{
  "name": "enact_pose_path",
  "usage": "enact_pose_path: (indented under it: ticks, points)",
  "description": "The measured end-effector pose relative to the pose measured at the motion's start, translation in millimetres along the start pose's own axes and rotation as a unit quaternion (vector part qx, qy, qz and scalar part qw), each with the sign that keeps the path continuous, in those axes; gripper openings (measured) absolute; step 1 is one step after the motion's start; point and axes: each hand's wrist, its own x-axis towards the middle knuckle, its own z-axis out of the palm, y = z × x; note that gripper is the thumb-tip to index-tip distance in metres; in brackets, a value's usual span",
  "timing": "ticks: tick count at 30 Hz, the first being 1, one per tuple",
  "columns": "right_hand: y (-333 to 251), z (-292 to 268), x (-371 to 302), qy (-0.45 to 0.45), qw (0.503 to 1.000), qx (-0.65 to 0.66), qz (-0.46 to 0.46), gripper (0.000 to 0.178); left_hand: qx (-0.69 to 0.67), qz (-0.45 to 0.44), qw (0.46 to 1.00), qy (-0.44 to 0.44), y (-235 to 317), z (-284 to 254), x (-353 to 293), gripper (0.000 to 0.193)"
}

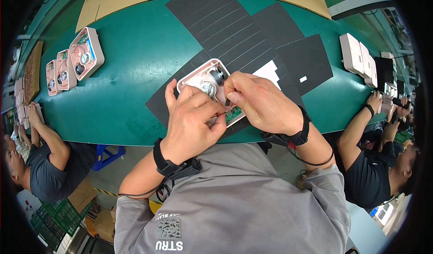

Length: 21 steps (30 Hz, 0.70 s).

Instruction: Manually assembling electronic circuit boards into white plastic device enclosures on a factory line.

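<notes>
In front of me a pale pink plastic housing (194,79) lies open-side up on black sheets, tilted on the table. Inside it are a black round speaker (218,76), a silver round part (208,89) and a green circuit board (234,113). My left hand (191,118) reaches over the near left side, thumb and forefinger pinched on a thin wire (221,114) by the board. From the right, my right hand (264,101) closes thumb and fingers over the housing's right edge; a small dark bit shows at its fingertips, too hidden to name.
Black sheets (221,21) with cut lines spread over the green table (131,42). A white sheet (268,72) lies on them. Similar open housings (85,53) stand at left, closed white ones (352,53) at right. Co-workers sit on both sides (54,163), (370,163).
</notes>
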Motion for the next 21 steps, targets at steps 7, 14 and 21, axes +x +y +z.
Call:
enact_pose_path:
  ticks: [7, 14, 21]
  points:
    - [-1.8, 2.9, -4.7, 0.001, 1.000, -0.011, 0.005, 0.005, -0.067, 0.021, 0.997, -0.025, -16.9, -2.6, -4.6, 0.007]
    - [-7.1, -2.1, 0.5, -0.061, 0.995, -0.072, -0.021, 0.004, -0.075, -0.002, 0.997, 0.019, -11.9, 7.6, -9.9, 0.009]
    - [-8.7, 6.1, 3.4, -0.052, 0.986, -0.149, -0.046, 0.005, -0.070, 0.009, 0.997, 0.028, -10.2, 10.7, -12.9, 0.010]
